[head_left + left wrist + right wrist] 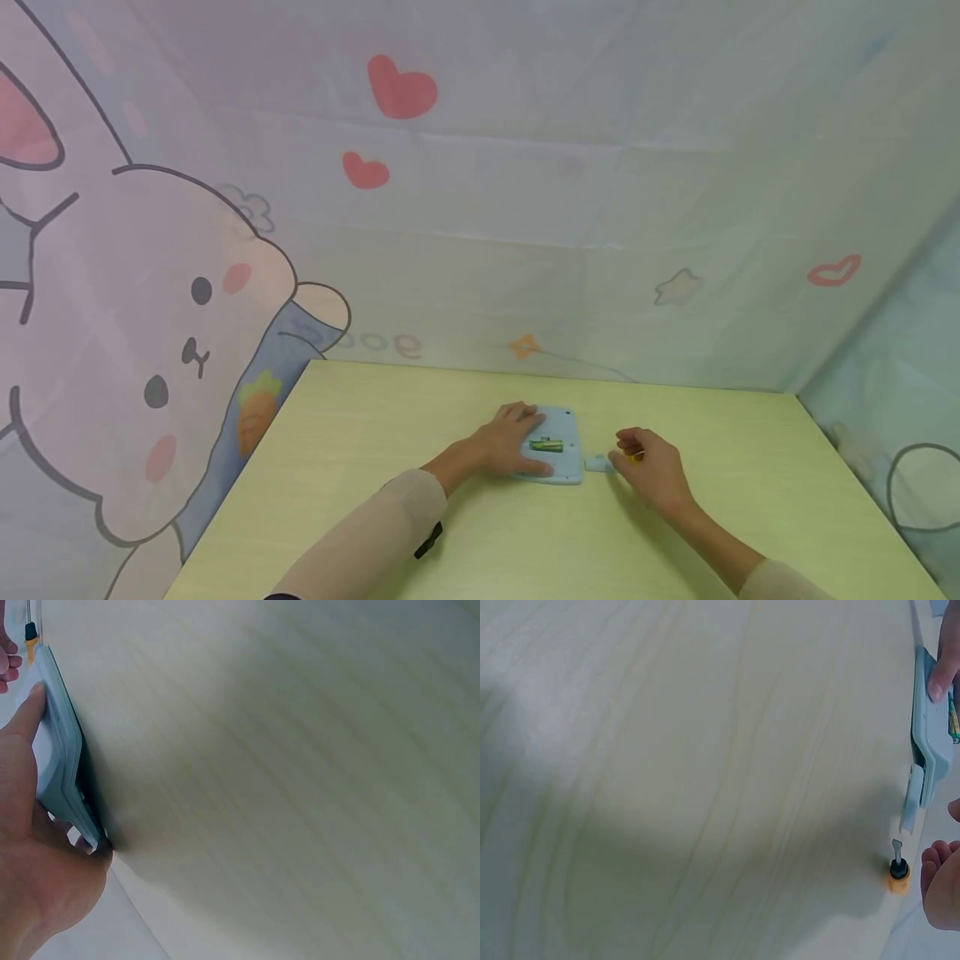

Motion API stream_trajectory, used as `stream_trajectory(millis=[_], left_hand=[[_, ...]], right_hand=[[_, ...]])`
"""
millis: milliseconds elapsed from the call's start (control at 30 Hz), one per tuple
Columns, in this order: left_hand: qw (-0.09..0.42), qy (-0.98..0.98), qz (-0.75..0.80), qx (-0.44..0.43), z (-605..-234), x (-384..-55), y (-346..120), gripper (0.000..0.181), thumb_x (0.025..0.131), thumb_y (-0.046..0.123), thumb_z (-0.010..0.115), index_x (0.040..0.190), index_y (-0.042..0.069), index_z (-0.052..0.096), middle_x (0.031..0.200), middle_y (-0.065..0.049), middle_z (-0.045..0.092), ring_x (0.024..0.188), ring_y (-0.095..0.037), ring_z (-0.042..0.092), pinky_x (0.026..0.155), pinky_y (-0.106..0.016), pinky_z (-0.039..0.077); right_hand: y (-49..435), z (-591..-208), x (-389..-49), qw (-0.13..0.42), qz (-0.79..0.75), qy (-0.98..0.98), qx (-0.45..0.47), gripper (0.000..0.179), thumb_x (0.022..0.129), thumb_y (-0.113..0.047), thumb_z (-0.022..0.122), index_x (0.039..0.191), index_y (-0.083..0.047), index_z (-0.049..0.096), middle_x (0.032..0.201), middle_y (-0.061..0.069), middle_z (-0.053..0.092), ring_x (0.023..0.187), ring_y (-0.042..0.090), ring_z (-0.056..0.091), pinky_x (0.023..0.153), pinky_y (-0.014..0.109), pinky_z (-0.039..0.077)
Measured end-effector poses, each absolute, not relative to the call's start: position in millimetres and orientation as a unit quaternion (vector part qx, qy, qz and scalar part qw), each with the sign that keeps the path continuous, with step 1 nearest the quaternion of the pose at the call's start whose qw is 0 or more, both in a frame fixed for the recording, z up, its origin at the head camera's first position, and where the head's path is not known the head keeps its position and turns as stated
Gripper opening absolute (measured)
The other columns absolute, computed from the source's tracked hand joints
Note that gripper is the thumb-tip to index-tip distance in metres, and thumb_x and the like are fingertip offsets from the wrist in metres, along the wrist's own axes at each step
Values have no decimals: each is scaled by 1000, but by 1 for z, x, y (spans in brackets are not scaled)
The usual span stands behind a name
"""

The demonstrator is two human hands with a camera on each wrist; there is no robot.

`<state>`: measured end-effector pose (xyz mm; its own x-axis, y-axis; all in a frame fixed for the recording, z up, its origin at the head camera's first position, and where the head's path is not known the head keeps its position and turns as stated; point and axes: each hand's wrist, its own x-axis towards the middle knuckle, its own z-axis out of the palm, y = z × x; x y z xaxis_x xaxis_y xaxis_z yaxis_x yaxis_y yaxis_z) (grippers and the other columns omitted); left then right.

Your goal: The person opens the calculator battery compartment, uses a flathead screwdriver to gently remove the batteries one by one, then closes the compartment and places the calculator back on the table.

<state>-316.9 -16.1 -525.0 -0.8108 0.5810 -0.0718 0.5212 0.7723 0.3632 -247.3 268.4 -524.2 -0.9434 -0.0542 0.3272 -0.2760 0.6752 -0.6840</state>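
Note:
A light blue device like a calculator (564, 467) lies back up on the table, with green battery (546, 446) material showing in its open compartment. My left hand (504, 442) grips its left side; in the left wrist view the thumb (28, 712) lies on the back and other fingers sit at the edge. To the device's right is a small light blue cover (597, 463). My right hand (654, 471) hovers by the cover, fingers loosely bent, thumb apart, nothing visibly held. Beneath it lies a screwdriver (899, 876) with an orange handle, mostly hidden in the head view.
The pale yellow table (375, 433) carries these things near its middle. Behind it hangs a printed cloth backdrop (525, 208) with hearts and a rabbit, reaching down to the table's back edge. More cloth (915, 400) hangs along the right side.

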Motion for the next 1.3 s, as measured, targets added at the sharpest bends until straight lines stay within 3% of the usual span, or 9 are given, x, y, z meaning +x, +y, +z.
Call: stream_trajectory(millis=[767,1300], left_hand=[[94,936,168,295,-522,-316,-15,99,92,73,67,168,21,33,174,-1,23,160,-27,17,115,-52,42],[89,937,159,298,-523,-318,-16,98,92,74,65,168,21,33,173,-1,24,160,-26,19,115,-49,42]], right_hand=[[260,-532,-251,128,402,-900,107,35,92,-5,80,123,7,69,113,17,74,103,30,69,93,47,57],[248,-536,-249,131,416,-890,134,33,92,-3,81,122,6,70,111,14,74,102,28,69,90,45,58]])
